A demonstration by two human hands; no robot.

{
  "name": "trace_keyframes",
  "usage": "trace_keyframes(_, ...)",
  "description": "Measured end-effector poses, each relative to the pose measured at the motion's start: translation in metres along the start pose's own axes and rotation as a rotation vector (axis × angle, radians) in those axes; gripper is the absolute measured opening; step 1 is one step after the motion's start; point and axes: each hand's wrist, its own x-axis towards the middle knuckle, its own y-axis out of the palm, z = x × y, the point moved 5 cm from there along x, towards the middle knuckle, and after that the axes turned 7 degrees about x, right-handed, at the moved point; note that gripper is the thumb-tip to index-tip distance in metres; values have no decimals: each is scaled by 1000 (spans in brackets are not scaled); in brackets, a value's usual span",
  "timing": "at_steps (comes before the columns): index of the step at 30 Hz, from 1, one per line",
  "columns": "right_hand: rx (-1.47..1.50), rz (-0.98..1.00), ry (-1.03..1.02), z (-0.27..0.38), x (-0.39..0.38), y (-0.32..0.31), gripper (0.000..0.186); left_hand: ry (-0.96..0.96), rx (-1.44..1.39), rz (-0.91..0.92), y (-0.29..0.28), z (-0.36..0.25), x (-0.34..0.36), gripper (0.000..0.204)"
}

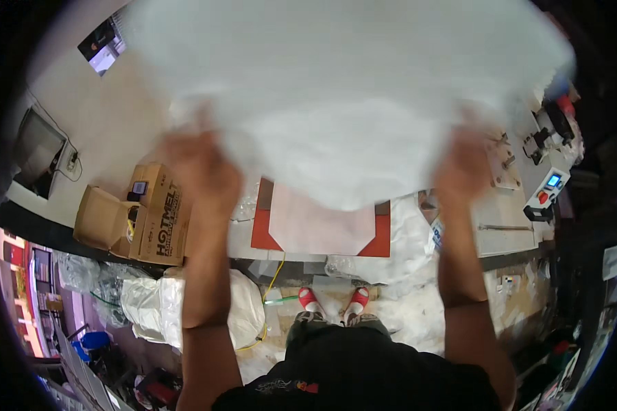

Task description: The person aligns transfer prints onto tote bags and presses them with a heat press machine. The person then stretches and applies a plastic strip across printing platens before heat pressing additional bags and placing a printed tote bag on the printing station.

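A large, soft white sheet (349,130) is raised in front of me, blurred by motion, and it covers the far part of the table. My left hand (202,161) grips it near its lower left edge. Its lower right side is held by my right hand (465,161); both hands are smeared, but their fingers look closed on the sheet. Under the sheet's hanging lower edge, a red board (377,240) lies on the table close to me. On that board rests a pale pinkish-white panel (322,229) with angled corners, its far part hidden by the sheet.
An open cardboard box (161,226) stands left of my left forearm. A control box (547,190) with a small screen and red knob sits at the right. White material (411,240) hangs over the front edge. Below lie a white roll (243,308) and a yellow cord (275,275).
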Motion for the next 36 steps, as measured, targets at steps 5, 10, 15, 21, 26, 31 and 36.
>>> trace_keyframes(5, -480, 625, 349, -207, -129, 86, 30, -127, 65, 765, 178, 62, -198, 40)
trace_keyframes(10, -555, 438, 187, -181, -154, 81, 30, -298, -9, 804, 147, 39, -205, 40)
trace_keyframes(15, -577, 470, 96, -182, -165, 85, 27, -307, 0, 658, 140, 46, -216, 41)
trace_keyframes(21, -648, 488, 186, -189, -165, 78, 27, -259, 121, 796, 134, 37, -196, 45)
trace_keyframes(26, -815, 398, 21, -162, -138, 107, 39, -35, 60, 627, 171, 19, -158, 52)
trace_keyframes(31, -907, 711, 38, -230, -115, 178, 67, 60, 108, 800, 220, -5, -178, 68)
trace_keyframes(36, -899, 695, 63, -298, -54, 232, 84, 33, 105, 837, 221, -9, -174, 70)
